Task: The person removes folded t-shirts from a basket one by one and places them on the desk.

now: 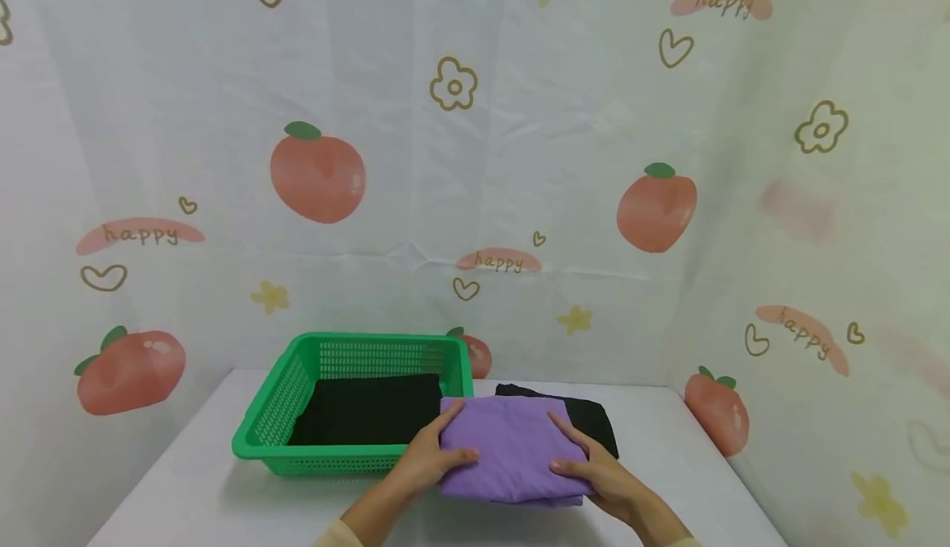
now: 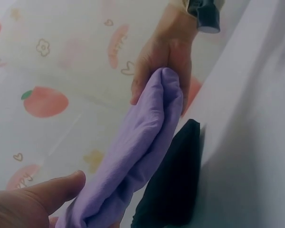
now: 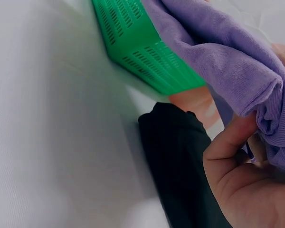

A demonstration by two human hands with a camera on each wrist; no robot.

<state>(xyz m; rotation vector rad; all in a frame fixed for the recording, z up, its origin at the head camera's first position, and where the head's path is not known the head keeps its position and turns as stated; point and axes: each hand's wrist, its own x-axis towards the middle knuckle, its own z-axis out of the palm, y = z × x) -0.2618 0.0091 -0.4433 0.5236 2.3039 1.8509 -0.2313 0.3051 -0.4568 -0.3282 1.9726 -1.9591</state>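
Both hands hold up a folded purple cloth garment (image 1: 512,448) above the front of the table. The left hand (image 1: 432,451) grips its left edge, thumb on the near face. At the opposite edge, the right hand (image 1: 599,471) grips it the same way. Side-on in the left wrist view, the purple garment (image 2: 133,147) shows as a thick stack of folded layers. Behind it on the table lies a folded black cloth (image 1: 594,422), partly hidden by the purple garment. Another black cloth (image 1: 371,411) lies folded inside the green basket (image 1: 256,427).
The green basket, with slotted walls, stands on the left half of the white table (image 1: 668,423). A white curtain (image 1: 460,176) printed with peaches, hearts and flowers hangs behind the table and along its sides.
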